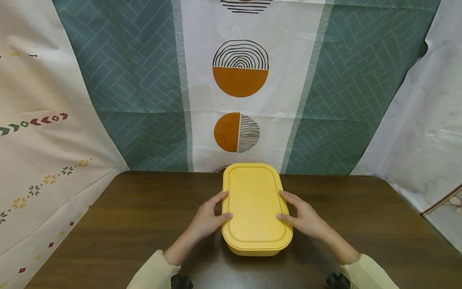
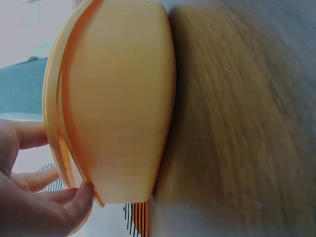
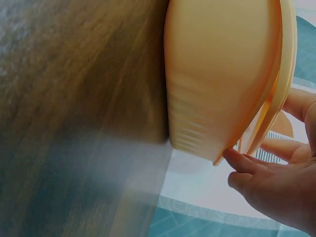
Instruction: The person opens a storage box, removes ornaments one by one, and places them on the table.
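A yellow rectangular food container [image 1: 252, 253] stands on the table with its matching yellow lid [image 1: 254, 200] over the top. My left hand [image 1: 209, 216] grips the lid's left edge, thumb on top. On the opposite edge, my right hand [image 1: 304, 216] holds the lid in the same manner. Both wrist views show a gap between the lid [image 2: 53, 103] and the container's rim at the far end, while the near end stays close together. Fingers [image 3: 242, 160] of the right hand reach to the rim there. The container's inside is hidden.
The dark brown wooden table [image 1: 151, 224] runs back to a hanging cloth [image 1: 140, 80] with green and white panels. A cream patterned cloth [image 1: 47, 140] hangs at the left, and a pale cloth [image 1: 426, 112] at the right.
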`<act>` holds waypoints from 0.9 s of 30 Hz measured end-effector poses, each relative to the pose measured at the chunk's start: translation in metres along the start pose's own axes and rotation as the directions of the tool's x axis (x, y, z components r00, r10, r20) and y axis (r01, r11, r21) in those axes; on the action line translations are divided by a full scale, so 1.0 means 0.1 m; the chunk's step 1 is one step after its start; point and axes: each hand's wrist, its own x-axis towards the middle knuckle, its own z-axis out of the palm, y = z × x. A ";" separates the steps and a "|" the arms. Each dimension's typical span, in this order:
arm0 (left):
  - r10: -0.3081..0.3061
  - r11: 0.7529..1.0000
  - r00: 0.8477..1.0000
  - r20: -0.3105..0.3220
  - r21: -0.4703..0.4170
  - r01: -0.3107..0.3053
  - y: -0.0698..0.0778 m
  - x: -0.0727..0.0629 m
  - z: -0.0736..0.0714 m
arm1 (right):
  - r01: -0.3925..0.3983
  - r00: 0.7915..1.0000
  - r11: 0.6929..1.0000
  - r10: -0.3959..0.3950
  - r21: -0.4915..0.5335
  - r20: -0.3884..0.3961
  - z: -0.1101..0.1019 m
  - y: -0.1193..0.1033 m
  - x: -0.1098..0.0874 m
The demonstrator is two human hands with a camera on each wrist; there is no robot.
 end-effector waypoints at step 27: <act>-0.121 0.977 0.991 0.054 -0.168 0.129 0.40 0.12 0.27 | -0.126 0.990 0.982 0.114 0.140 0.087 -0.50 0.15 -0.09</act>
